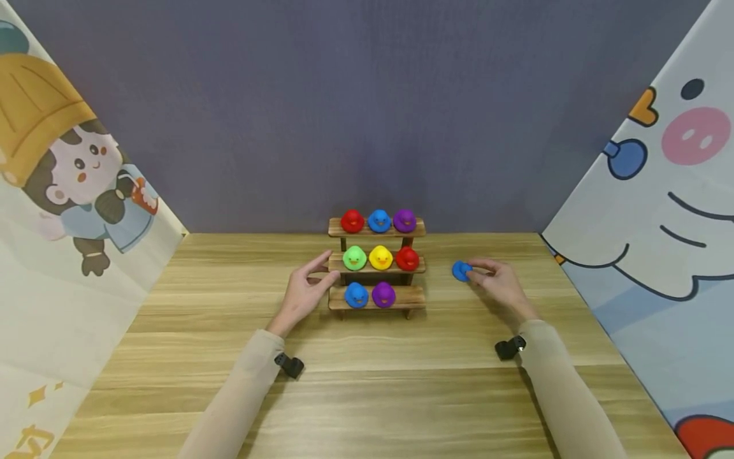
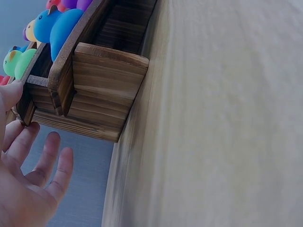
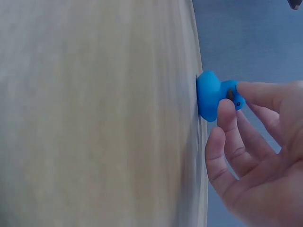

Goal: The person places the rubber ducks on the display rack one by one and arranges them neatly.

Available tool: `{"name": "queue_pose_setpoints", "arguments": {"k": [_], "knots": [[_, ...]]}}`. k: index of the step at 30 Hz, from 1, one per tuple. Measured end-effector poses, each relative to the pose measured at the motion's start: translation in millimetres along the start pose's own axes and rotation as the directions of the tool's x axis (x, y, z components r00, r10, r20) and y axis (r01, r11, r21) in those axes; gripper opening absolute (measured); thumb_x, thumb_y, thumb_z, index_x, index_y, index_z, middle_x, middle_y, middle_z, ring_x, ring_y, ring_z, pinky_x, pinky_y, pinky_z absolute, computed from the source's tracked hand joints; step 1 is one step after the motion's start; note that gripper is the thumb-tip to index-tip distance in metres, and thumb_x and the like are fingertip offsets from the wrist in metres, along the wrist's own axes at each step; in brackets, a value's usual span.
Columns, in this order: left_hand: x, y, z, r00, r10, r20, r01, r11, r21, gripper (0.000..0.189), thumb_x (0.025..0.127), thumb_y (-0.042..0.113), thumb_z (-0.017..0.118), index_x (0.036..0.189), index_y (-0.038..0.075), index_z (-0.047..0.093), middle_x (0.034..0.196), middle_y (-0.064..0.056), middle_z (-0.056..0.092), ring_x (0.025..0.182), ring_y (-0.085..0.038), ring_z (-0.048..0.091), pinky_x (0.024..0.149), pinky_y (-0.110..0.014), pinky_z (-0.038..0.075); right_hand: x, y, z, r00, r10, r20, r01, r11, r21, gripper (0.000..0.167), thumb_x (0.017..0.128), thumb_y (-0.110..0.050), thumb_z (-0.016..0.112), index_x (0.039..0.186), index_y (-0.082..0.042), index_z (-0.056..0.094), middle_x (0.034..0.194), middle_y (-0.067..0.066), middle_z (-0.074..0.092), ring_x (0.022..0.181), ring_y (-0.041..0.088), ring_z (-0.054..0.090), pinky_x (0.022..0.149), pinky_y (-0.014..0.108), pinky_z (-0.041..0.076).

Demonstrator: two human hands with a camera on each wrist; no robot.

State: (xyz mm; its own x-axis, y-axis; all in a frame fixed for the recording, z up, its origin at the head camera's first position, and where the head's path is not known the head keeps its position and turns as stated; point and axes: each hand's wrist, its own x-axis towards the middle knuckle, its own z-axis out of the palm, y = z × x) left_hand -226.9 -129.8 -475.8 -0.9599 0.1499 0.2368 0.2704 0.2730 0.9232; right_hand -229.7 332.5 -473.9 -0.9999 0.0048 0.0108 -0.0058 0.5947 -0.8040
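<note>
A three-tier wooden display shelf (image 1: 413, 298) stands near the back of the table. My left hand (image 1: 306, 287) holds the left end of its middle tier, thumb in front and fingers behind; the other fingers spread loosely in the left wrist view. To the right of the shelf, my right hand (image 1: 501, 285) pinches a blue rubber duck (image 3: 208, 97) by its head. That duck's base sits on the tabletop. On the bottom tier are a blue duck (image 1: 357, 295) at left and a purple duck (image 1: 383, 295) in the middle, with bare wood to their right.
The middle tier bears a green duck (image 1: 354, 258), a yellow duck (image 1: 381, 258) and a red duck (image 1: 408, 259). Red (image 1: 352, 221), blue (image 1: 379, 221) and purple (image 1: 404, 220) ducks line the top tier. Behind the wood-grain table (image 1: 367, 395) rises a grey-blue panel (image 1: 367, 115).
</note>
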Motion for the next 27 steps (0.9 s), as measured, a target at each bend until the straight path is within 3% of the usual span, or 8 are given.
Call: {"name": "queue_pose_setpoints", "arguments": {"k": [8,15,18,23,27], "knots": [[0.8,0.3,1.1,1.0,-0.019,0.005,0.019,1.0,-0.025,0.059,0.103,0.018,0.073,0.157,0.01,0.053,0.155,-0.021,0.058,0.129,-0.041,0.061,0.106,-0.059,0.055,1.8,2.1,2.3,1.0,0.019,-0.012,-0.02,0.999,-0.039,0.047,0.105,-0.031,0.069,0.143,-0.005,0.066,0.137,0.024,0.07,0.092,0.007,0.07,0.078,0.018,0.057],[-9.2,30.7,-0.1,1.0,-0.015,0.008,0.015,1.0,-0.019,0.056,0.104,0.014,0.07,0.157,0.006,0.053,0.154,-0.023,0.058,0.129,-0.043,0.06,0.107,-0.06,0.054,0.0,1.0,2.2,0.999,0.044,-0.02,-0.045,0.998,-0.047,0.05,0.104,-0.037,0.071,0.143,-0.006,0.067,0.14,0.023,0.069,0.102,0.018,0.07,0.078,0.019,0.056],[-7.1,24.8,1.1,1.0,-0.02,0.005,0.02,1.0,-0.015,0.056,0.104,0.014,0.07,0.157,0.005,0.053,0.154,-0.022,0.058,0.129,-0.043,0.06,0.108,-0.062,0.054,-1.8,-0.4,3.3,0.998,0.044,-0.034,-0.046,0.997,-0.059,0.05,0.103,-0.039,0.072,0.14,-0.007,0.069,0.139,0.022,0.069,0.102,0.019,0.068,0.076,0.02,0.055],[-0.1,5.3,2.1,1.0,-0.023,-0.004,0.023,1.0,0.009,0.056,0.104,0.016,0.072,0.157,0.009,0.054,0.154,-0.02,0.059,0.129,-0.04,0.061,0.107,-0.059,0.055,-5.5,-6.8,4.8,0.998,-0.002,-0.065,-0.003,0.997,-0.078,0.046,0.101,-0.038,0.075,0.134,-0.006,0.073,0.123,0.022,0.076,0.089,0.011,0.067,0.068,0.022,0.054],[1.6,0.1,1.0,1.0,-0.013,-0.003,0.013,1.0,0.006,0.058,0.103,0.02,0.074,0.157,0.011,0.055,0.153,-0.018,0.06,0.128,-0.037,0.063,0.105,-0.056,0.057,-9.5,-14.7,5.5,0.996,-0.039,-0.086,0.031,0.996,-0.082,0.046,0.1,-0.039,0.076,0.132,-0.007,0.074,0.114,0.02,0.078,0.084,0.011,0.068,0.064,0.022,0.053]]}}
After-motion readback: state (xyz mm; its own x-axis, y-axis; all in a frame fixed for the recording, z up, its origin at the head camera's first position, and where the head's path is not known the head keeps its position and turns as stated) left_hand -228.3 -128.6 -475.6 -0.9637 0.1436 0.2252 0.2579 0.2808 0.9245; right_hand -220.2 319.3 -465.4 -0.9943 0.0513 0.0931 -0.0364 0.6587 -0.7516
